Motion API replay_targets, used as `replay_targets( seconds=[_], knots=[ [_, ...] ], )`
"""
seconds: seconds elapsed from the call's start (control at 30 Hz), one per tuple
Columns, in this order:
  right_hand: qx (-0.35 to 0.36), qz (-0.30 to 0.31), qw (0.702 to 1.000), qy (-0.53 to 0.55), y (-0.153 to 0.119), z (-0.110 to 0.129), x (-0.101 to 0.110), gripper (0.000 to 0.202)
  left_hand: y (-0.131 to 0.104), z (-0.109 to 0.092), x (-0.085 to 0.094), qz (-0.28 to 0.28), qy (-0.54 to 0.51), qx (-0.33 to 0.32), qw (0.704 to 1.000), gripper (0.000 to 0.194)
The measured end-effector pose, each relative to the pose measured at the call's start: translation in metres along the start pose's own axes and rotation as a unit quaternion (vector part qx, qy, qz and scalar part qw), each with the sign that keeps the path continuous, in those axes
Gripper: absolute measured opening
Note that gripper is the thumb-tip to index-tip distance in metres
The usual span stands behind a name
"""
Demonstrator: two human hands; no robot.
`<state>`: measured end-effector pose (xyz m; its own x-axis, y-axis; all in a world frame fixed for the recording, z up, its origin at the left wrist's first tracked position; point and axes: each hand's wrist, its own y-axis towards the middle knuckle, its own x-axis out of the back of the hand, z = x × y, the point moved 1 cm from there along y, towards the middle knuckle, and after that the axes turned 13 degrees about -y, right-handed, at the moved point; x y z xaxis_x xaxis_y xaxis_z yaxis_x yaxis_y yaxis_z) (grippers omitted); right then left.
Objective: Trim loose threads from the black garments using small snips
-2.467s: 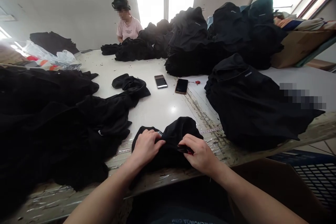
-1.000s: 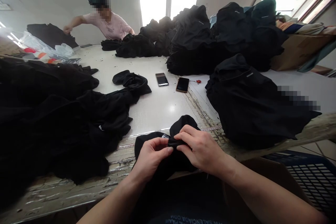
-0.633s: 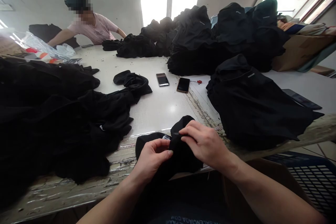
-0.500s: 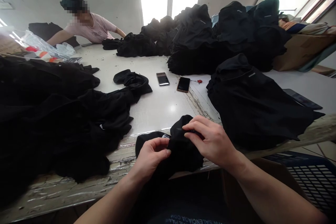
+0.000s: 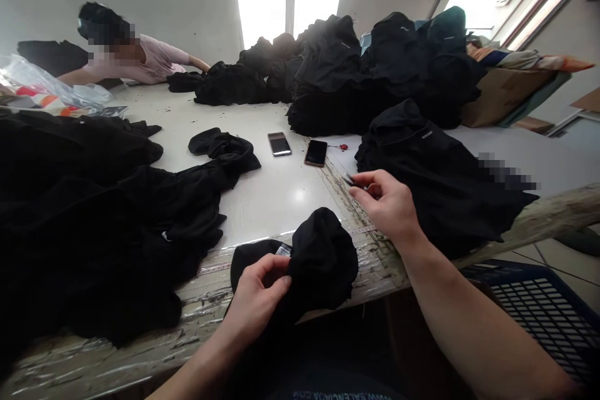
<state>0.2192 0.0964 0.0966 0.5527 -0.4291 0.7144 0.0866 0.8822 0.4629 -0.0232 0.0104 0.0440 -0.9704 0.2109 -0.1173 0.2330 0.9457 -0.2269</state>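
Note:
My left hand [image 5: 262,290] pinches the edge of a black garment [image 5: 323,256] at the table's front edge, beside a small white label [image 5: 284,250]. Off the cloth, to its upper right, my right hand [image 5: 387,203] is closed on a small dark tool [image 5: 349,179] whose tip sticks out past thumb and forefinger; most of it is hidden in the fingers. A stack of black garments [image 5: 422,169] lies just beyond my right hand.
Black garments [image 5: 103,219] are heaped at the left. Two phones [image 5: 280,144] [image 5: 315,153] lie mid-table. Larger dark piles [image 5: 337,81] stand behind. A person [image 5: 154,59] leans over the far left. A blue basket [image 5: 539,306] is below the table, right.
My right hand has moved up and right, away from the black garment, and the small dark tool now shows. My left hand keeps its pinch. The camera view has shifted a little.

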Motion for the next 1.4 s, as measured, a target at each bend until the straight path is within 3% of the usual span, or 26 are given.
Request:
replay_targets(
  seconds=[0.07, 0.17, 0.27, 0.33, 0.43, 0.5, 0.6, 0.63, 0.77, 0.9, 0.97, 1.07, 1.2, 1.27, 1.33, 1.4],
  knots=[
    [-0.060, 0.009, 0.998, 0.016, 0.013, -0.018, -0.011, 0.029, 0.000, 0.009, -0.003, -0.015, 0.081, -0.060, 0.995, 0.026],
    [-0.065, 0.110, 0.991, 0.048, 0.017, -0.035, -0.045, 0.040, 0.005, 0.027, -0.008, -0.044, 0.233, -0.153, 0.959, 0.027],
    [-0.047, 0.174, 0.980, 0.088, 0.012, -0.037, -0.069, 0.020, 0.015, 0.028, 0.002, -0.035, 0.335, -0.222, 0.915, 0.014],
    [-0.041, 0.171, 0.977, 0.122, 0.012, -0.033, -0.066, 0.010, 0.018, 0.010, 0.022, -0.075, 0.336, -0.288, 0.894, 0.020],
    [-0.037, 0.139, 0.974, 0.178, 0.013, -0.020, -0.042, 0.014, 0.012, -0.033, 0.054, -0.182, 0.352, -0.363, 0.843, 0.025],
    [-0.024, 0.123, 0.966, 0.228, 0.009, -0.009, -0.025, 0.013, 0.004, -0.057, 0.062, -0.137, 0.412, -0.349, 0.830, 0.024],
    [0.028, 0.099, 0.962, 0.252, -0.008, 0.008, -0.015, 0.004, -0.003, -0.069, 0.044, 0.040, 0.452, -0.272, 0.848, 0.025],
    [0.050, 0.094, 0.965, 0.239, -0.015, 0.013, -0.015, 0.006, -0.003, -0.068, 0.033, 0.062, 0.437, -0.261, 0.858, 0.026],
    [0.099, 0.093, 0.971, 0.197, -0.041, 0.023, -0.022, 0.009, 0.010, -0.049, -0.014, -0.028, 0.327, -0.324, 0.888, 0.021],
    [0.093, 0.094, 0.977, 0.170, -0.055, 0.023, -0.020, 0.009, 0.025, -0.030, -0.041, -0.032, 0.255, -0.353, 0.900, 0.013],
    [0.115, 0.084, 0.978, 0.152, -0.059, 0.021, -0.017, 0.009, 0.027, -0.027, -0.045, -0.025, 0.222, -0.348, 0.911, 0.004],
    [0.136, 0.066, 0.980, 0.132, -0.064, 0.017, -0.014, 0.009, 0.026, -0.026, -0.047, -0.022, 0.188, -0.299, 0.935, 0.012],
    [0.121, 0.055, 0.983, 0.128, -0.071, 0.012, -0.016, 0.013, 0.028, -0.021, -0.044, -0.015, 0.078, -0.134, 0.988, 0.021],
    [0.111, 0.059, 0.984, 0.125, -0.074, 0.011, -0.016, 0.015, 0.029, -0.018, -0.044, 0.000, 0.011, -0.076, 0.997, 0.024],
    [0.109, 0.065, 0.985, 0.119, -0.075, 0.011, -0.017, 0.017, 0.029, -0.015, -0.044, 0.005, -0.006, -0.068, 0.998, 0.024],
    [0.109, 0.066, 0.985, 0.113, -0.077, 0.011, -0.017, 0.016, 0.027, -0.013, -0.045, -0.006, 0.045, -0.098, 0.994, 0.024]
  ],
)
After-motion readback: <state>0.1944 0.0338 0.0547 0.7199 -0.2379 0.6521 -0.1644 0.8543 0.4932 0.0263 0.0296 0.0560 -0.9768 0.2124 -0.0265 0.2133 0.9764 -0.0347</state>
